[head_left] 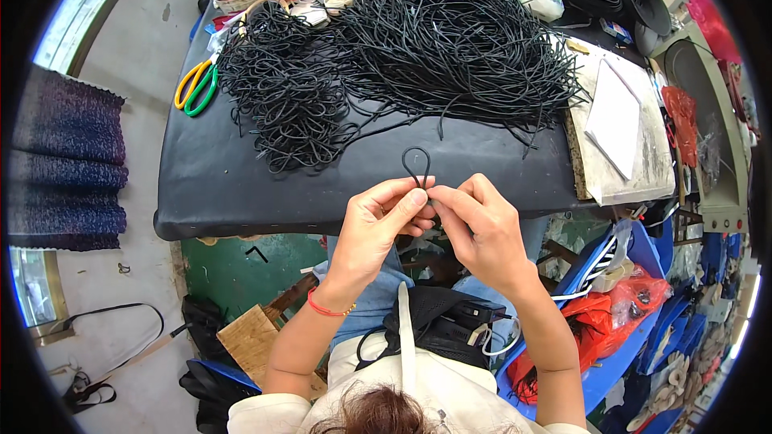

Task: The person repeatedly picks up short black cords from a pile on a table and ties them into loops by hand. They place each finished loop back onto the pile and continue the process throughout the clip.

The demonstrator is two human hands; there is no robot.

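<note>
Cord loop: the thin, round black cord loop [428,165] stands up between my hands, just above the near edge of the black-covered table [249,185], its rounded end pointing away from me.
Feel: I judge it very light and soft enough to bend — yet springy, since the curve holds its own shape. It looks smooth (a little slippery, perhaps) and hardly fragile.
Where to hold: the narrow neck, I'd say, where both strands come together; a grip higher up would probably squash the curve.
Left fingers: on my bare left hand [384,210], thumb and index finger are pressed together, pinching that neck; the other fingers curl beneath.
Right fingers: on my bare right hand [482,229], thumb and index finger are drawn close, tips right beside the neck — whether a cord end is caught between them, I cannot tell.
Cord piles: beyond my hands lie a small tangled heap of black cord [285,88] and a larger, spread-out mound of black cord [458,44].
</note>
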